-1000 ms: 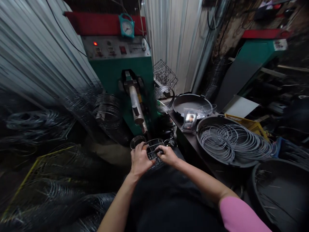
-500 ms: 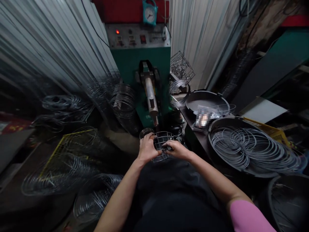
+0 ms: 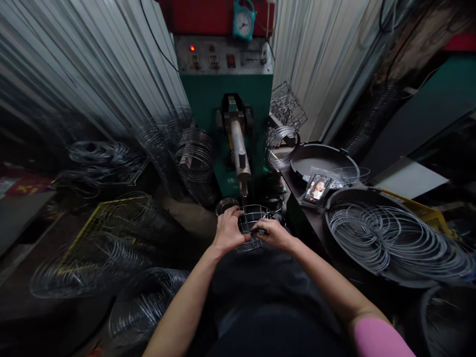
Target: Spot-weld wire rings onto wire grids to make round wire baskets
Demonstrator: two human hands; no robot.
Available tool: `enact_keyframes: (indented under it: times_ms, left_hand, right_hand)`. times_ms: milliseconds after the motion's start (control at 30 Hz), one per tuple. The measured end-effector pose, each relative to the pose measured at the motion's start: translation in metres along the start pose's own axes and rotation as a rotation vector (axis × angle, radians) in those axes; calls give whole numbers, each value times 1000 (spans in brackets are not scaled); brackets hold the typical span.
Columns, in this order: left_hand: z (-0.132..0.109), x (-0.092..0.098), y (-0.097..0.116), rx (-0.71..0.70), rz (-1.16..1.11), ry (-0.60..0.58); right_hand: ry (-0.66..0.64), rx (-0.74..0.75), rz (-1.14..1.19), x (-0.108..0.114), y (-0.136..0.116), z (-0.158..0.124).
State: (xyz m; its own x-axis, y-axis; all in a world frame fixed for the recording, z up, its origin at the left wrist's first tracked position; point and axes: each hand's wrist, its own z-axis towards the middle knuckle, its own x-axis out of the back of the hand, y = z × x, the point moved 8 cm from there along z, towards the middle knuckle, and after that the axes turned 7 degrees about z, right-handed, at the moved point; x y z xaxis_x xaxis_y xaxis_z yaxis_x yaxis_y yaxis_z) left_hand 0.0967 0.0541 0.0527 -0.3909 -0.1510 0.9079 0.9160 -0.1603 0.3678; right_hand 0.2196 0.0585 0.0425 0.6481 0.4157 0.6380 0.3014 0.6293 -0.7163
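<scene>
A small wire basket [image 3: 252, 223] sits between both my hands, just under the metal arm [image 3: 238, 148] of a green machine [image 3: 226, 94]. My left hand [image 3: 227, 232] is closed round the basket's left side. On the right rim, my right hand [image 3: 272, 233] pinches the wire with its fingers pressed together. The basket's lower part is hidden behind my hands.
A black tray of wire rings [image 3: 390, 238] lies to the right, beside a phone [image 3: 317, 188] and another black tray [image 3: 322, 158]. Stacks of wire rings [image 3: 195, 158] and wire frames [image 3: 111, 233] crowd the left floor. Corrugated metal walls [image 3: 92, 74] stand behind.
The view has swung to the left, so the machine now sits nearer the middle. Both hands keep their hold on the wire basket under the machine's arm.
</scene>
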Motion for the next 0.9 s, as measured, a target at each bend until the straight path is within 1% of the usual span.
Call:
enact_keyframes:
  times_ms: [400,733,800,900]
  left_hand:
    - [22,0,-19,-6,-54,40]
    - [54,7,-34,105,-71,-15]
    - [57,7,-35,96,-68,-18]
    - [56,6,-35,85,-65,-10]
  right_hand:
    - [0,-31,-130,0,11,25]
    - [5,-63,-180,17,16,61]
    - [27,-72,-174,17,17,63]
    - [98,-98,-165,18,18,59]
